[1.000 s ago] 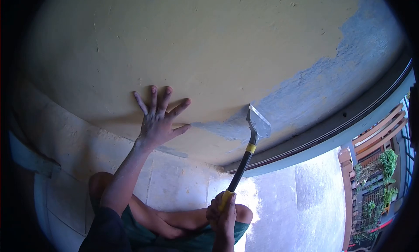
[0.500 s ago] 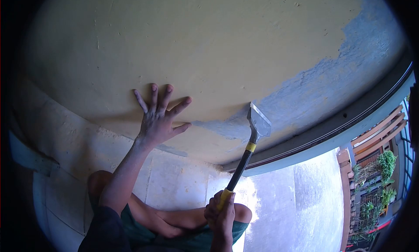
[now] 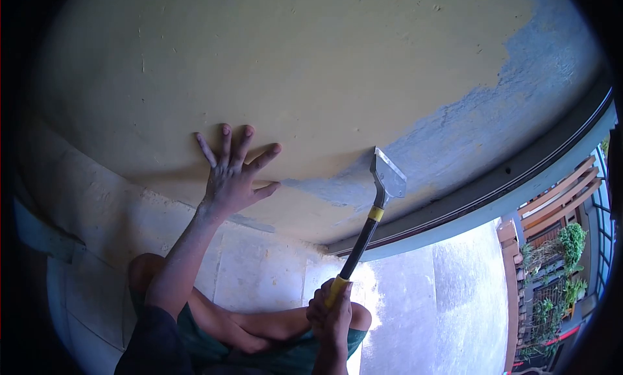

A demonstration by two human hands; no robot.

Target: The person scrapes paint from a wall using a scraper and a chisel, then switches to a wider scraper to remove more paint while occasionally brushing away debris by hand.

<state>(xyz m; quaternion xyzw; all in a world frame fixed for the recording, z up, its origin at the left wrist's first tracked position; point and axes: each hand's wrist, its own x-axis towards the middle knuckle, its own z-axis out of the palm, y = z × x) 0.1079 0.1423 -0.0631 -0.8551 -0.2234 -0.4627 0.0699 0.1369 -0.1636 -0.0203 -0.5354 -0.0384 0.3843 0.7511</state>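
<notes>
Yellow-painted wall (image 3: 279, 63) across most of the view, with a bare grey patch (image 3: 467, 135) stripped along its lower right. Right hand (image 3: 331, 318) low and central, closed in a full fist around the yellow grip (image 3: 336, 292) of a long-handled scraper (image 3: 363, 242), fingers wrapped tight. Up and to the right from that fist: black shaft, yellow band (image 3: 375, 214), then metal blade (image 3: 389, 174), tilted, its top edge against the wall at the boundary between yellow paint and grey. Left of the blade and well above the gripping fist: left hand (image 3: 232, 180), flat on the yellow paint, fingers spread wide, holding nothing, thumb tip just beside the pointed left end of the grey patch. Below the fist and to its left: bent bare legs and green shorts (image 3: 285, 361). Behind the shaft: pale floor tiles (image 3: 259, 271). Right of the blade: dark door track (image 3: 519, 183) with a light blue frame (image 3: 454, 232) under it. Beyond, at far right: wooden slats and green plants (image 3: 571, 242) — detail too small to tell.
</notes>
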